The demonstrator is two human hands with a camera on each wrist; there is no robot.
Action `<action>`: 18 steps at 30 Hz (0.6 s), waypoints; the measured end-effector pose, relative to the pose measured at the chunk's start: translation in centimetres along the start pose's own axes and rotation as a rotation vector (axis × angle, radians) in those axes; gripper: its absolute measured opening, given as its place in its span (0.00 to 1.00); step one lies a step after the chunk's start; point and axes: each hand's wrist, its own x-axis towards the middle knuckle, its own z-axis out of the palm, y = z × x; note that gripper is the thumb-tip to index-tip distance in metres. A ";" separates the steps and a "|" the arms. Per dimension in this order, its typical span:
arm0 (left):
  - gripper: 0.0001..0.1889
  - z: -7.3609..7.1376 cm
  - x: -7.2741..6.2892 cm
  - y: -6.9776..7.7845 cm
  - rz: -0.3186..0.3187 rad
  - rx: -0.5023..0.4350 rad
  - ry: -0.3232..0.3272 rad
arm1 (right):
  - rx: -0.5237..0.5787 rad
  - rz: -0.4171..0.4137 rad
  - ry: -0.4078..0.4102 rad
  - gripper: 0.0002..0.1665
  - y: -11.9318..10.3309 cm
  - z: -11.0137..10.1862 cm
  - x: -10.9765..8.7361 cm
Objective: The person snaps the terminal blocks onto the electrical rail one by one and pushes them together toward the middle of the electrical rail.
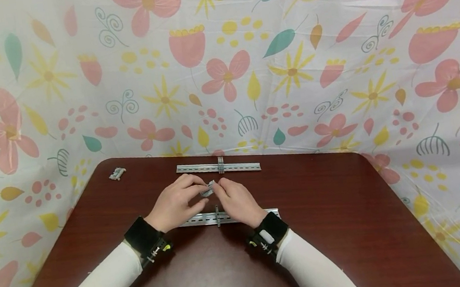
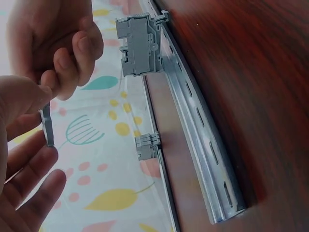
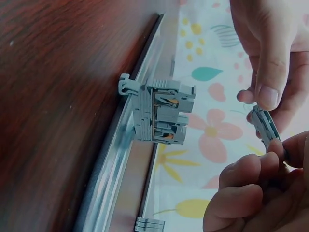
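Between both hands, above the near rail, is a small grey terminal block (image 1: 208, 189). My left hand (image 1: 178, 201) pinches it from the left, thumb and fingertips at its ends, other fingers spread. My right hand (image 1: 240, 203) grips its other side with curled fingers, which partly hide the terminal block (image 3: 264, 126) in the right wrist view. Below the hands lies a slotted metal DIN rail (image 2: 200, 118). One grey terminal block (image 2: 140, 46) sits upright across that rail, its side with orange-coloured parts showing in the right wrist view.
Farther back lies a second DIN rail (image 1: 242, 166) with a few grey terminal blocks (image 1: 220, 164) clipped side by side. More grey pieces (image 1: 117, 174) lie at the table's back left corner. A flower-patterned curtain (image 1: 226, 115) hangs behind the dark red table (image 1: 332, 227).
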 end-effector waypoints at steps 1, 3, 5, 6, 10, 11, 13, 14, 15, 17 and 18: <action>0.13 0.0 0.0 0.0 0.010 0.013 0.007 | 0.005 0.003 0.006 0.25 -0.1 0.0 0.0; 0.15 0.1 0.1 0.0 0.034 0.039 0.026 | 0.014 0.013 0.018 0.25 -0.2 -0.1 0.0; 0.17 0.2 0.2 0.0 0.060 0.068 0.049 | 0.026 0.028 0.026 0.25 -0.3 -0.1 0.1; 0.18 0.2 0.2 0.0 0.070 0.082 0.059 | 0.034 0.035 0.028 0.25 -0.4 -0.2 0.1; 0.22 0.3 0.4 0.0 0.086 0.144 0.078 | 0.092 0.066 0.038 0.27 -0.4 -0.2 0.0; 0.22 0.3 0.4 0.0 0.085 0.156 0.075 | 0.110 0.072 0.042 0.27 -0.4 -0.2 0.0; 0.23 0.3 0.4 0.0 0.086 0.177 0.068 | 0.159 0.085 0.041 0.28 -0.4 -0.2 0.0; 0.23 0.3 0.4 0.0 0.088 0.186 0.066 | 0.183 0.093 0.038 0.28 -0.4 -0.2 0.0; 0.23 0.4 0.4 0.0 0.094 0.191 0.071 | 0.206 0.098 0.035 0.28 -0.3 -0.2 0.0; 0.19 0.4 0.4 0.0 0.108 0.203 0.085 | 0.244 0.112 0.022 0.28 -0.4 -0.2 0.0; 0.18 0.4 0.4 0.0 0.115 0.207 0.095 | 0.259 0.116 0.015 0.28 -0.4 -0.2 0.0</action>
